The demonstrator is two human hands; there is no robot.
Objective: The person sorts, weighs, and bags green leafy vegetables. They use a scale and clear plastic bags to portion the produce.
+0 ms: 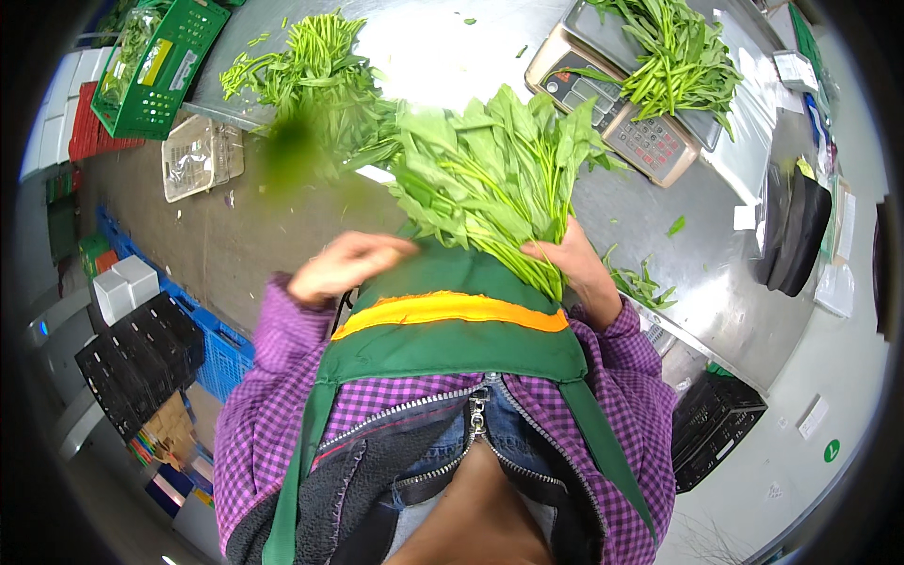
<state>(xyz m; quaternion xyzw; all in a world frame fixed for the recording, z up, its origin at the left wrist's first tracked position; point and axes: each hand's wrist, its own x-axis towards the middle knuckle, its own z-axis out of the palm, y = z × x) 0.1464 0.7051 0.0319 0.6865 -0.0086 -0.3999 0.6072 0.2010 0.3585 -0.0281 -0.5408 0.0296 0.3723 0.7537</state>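
Observation:
My right hand (568, 258) grips the stems of a bunch of leafy greens (494, 169), which look like water spinach. The leaves fan out away from me, over the near edge of the steel table (734, 282). My left hand (353, 267) is motion-blurred, in front of my green apron (452, 353), left of the bunch; whether its fingers are apart is unclear. A blurred green leaf (289, 152) appears in mid-air beyond it. A pile of cut greens (318, 78) lies on the table at the far left. More greens (678, 70) rest on a digital scale (635, 134) at the right.
Loose leaves (643, 282) lie near the table's front edge. A green crate (159, 70) stands at the far left, near a whitish basket (201, 159) lower down. Stacked black crates (145, 360) and blue crates (219, 353) are at my left; another black crate (717, 427) sits below the table, right.

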